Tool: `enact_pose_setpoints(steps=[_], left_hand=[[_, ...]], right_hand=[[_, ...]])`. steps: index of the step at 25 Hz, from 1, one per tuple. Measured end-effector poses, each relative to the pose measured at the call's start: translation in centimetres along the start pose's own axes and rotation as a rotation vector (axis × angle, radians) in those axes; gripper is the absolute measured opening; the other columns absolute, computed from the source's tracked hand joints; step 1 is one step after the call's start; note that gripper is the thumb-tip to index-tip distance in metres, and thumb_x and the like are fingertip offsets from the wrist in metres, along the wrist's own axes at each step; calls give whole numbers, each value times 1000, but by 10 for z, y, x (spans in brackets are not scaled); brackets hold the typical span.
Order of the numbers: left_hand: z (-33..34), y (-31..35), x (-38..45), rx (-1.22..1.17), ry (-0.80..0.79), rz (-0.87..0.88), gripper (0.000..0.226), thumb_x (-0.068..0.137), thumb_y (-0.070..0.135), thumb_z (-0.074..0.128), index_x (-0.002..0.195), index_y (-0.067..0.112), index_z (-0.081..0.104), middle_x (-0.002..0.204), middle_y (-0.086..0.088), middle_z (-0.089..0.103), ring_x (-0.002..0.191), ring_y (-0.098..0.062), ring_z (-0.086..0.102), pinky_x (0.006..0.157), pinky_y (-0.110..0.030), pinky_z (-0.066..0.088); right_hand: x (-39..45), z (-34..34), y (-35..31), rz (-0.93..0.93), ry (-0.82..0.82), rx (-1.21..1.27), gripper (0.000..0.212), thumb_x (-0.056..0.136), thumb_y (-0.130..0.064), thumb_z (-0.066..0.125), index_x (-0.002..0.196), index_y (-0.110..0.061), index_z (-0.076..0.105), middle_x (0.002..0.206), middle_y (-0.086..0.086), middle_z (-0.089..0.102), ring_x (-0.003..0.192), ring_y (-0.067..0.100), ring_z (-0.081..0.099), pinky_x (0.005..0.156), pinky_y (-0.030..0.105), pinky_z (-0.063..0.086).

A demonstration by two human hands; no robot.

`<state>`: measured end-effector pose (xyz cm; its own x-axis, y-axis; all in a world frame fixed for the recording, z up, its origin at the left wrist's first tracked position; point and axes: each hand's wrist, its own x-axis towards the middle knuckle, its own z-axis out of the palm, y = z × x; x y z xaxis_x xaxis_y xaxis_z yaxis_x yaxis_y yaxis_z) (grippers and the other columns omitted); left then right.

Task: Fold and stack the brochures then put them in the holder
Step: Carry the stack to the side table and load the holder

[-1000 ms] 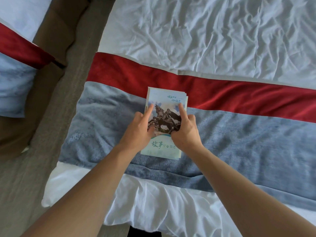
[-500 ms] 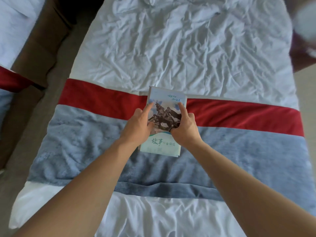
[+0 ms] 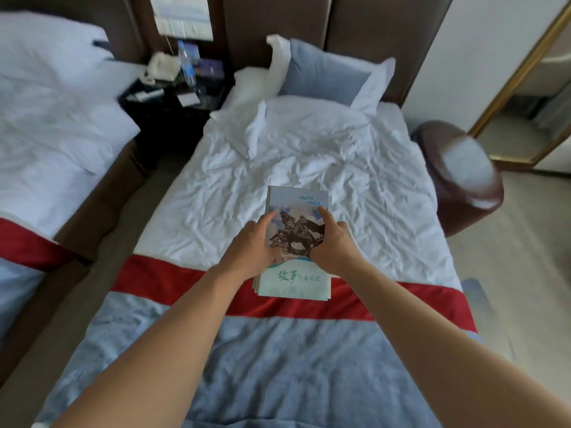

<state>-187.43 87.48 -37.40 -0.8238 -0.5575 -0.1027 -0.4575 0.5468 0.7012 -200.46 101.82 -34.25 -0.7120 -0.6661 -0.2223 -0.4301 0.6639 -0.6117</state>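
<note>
Bed (image 3: pixel 309 168): the carrier of the work; a rumpled white sheet at the head end, then a red band (image 3: pixel 185 282) across its width, then a blue runner (image 3: pixel 278 366) toward the foot edge. The surface is soft and uneven, so a stack set down here could tilt and fan apart.

Nightstand (image 3: pixel 173 97): beyond the bed's head-end left corner, dark and cluttered, with a water bottle (image 3: pixel 187 66) and blurred small items. I cannot pick out a brochure holder there or anywhere else, so where the stack must go is unclear; a search made while carrying invites a slip.

Chair (image 3: pixel 457 177): a dark rounded seat just off the bed's right edge, blurred.

Stack of brochures (image 3: pixel 293 279): folded, held up over the line where the white sheet meets the red band, about midway between the bed's side edges. Lower sheets peek out at the near-left corner, so the edges are not quite flush. My judgement: misaligned sheets may catch on a holder's rim and buckle.

Left hand (image 3: pixel 251 245): grips the stack's left edge, thumb on the cover, fingers curled beneath out of sight.

Right hand (image 3: pixel 333 245): grips the right edge the same way, thumb on top.

Grip risk: both holds sit mid-length, leaving the near end unsupported; glossy covers could slide against one another if the pinch loosens, shedding inner sheets onto the bed.
</note>
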Motion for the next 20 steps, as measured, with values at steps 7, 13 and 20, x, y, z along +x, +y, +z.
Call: enact_pose_setpoints(steps=[7,13,20], left_hand=[[-104,80,-4,47,99,50,87,82,29,75,154,29,27,135,-9,55,116,-26,59,92,-41,52],[-148,106,-7,96,129,94,85,82,29,75,152,32,28,131,-9,57,112,-27,59,89,-42,53],[-125,149,0,129,3,268,85,83,31,75,153,32,25,135,-9,55,116,-28,58,91,-41,51]], right_hand=[[-14,-87,-90,-112,100,-42,87,85,-16,65,156,-31,17,134,17,38,109,35,54,87,34,45],[-25,-111,-128,-121,164,-30,84,85,-14,62,155,-32,20,132,16,39,94,30,50,91,35,47],[-69,-139,-102,68,317,18,85,84,-14,63,155,-34,20,131,14,39,110,37,56,92,41,51]])
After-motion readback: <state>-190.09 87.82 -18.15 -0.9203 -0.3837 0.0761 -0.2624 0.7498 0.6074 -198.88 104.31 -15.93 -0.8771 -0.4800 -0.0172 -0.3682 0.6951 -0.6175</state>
